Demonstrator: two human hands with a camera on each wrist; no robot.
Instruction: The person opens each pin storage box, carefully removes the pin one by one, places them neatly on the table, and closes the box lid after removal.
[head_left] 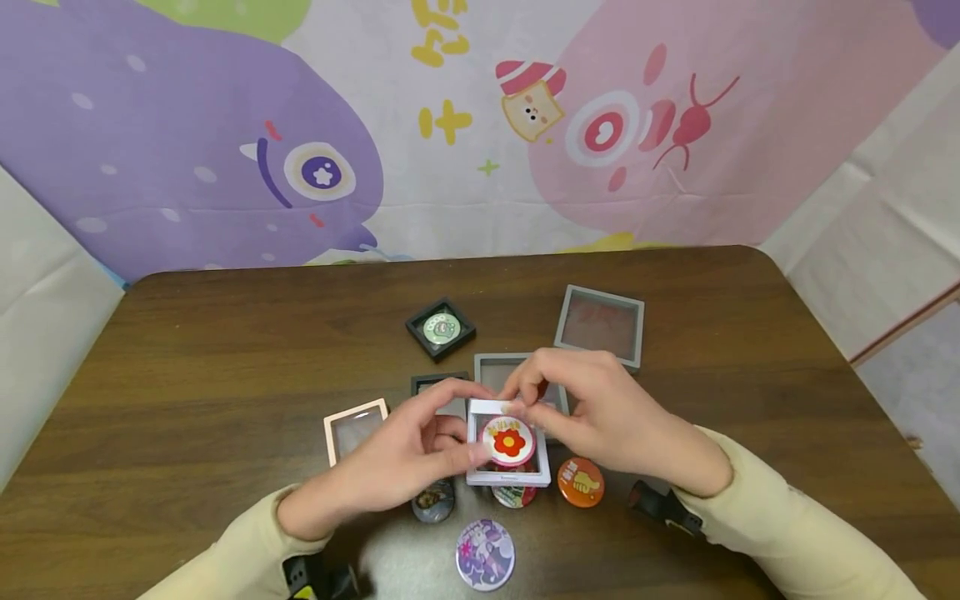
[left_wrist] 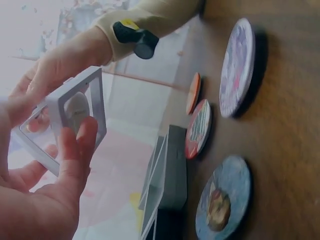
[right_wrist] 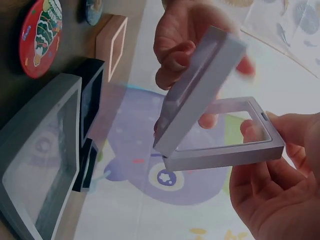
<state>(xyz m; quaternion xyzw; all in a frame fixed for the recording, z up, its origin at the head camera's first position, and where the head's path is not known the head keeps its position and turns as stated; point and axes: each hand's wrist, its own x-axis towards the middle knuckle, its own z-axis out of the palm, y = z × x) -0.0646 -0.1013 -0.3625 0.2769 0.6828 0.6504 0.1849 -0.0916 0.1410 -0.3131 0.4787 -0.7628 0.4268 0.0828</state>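
Observation:
A white display case (head_left: 489, 480), hinged and spread apart in the right wrist view, is held above the table between both hands. A round pin badge (head_left: 508, 442) with a red flower lies in one half. My left hand (head_left: 408, 450) grips that half, its thumb at the badge's edge in the head view. The other half (right_wrist: 225, 158) is pinched between the fingers and thumb of my right hand (head_left: 592, 404). Beneath the case sits a red badge with a tree picture (right_wrist: 41, 37), partly hidden in the head view.
Around lie an orange badge (head_left: 581, 482), a purple badge (head_left: 485, 555) and a blue badge (left_wrist: 223, 197). Grey cases (head_left: 600, 325), a pink-rimmed case (head_left: 356, 429) and a black case holding a green badge (head_left: 441, 329) rest on the wooden table (head_left: 225, 375). A printed cloth hangs behind.

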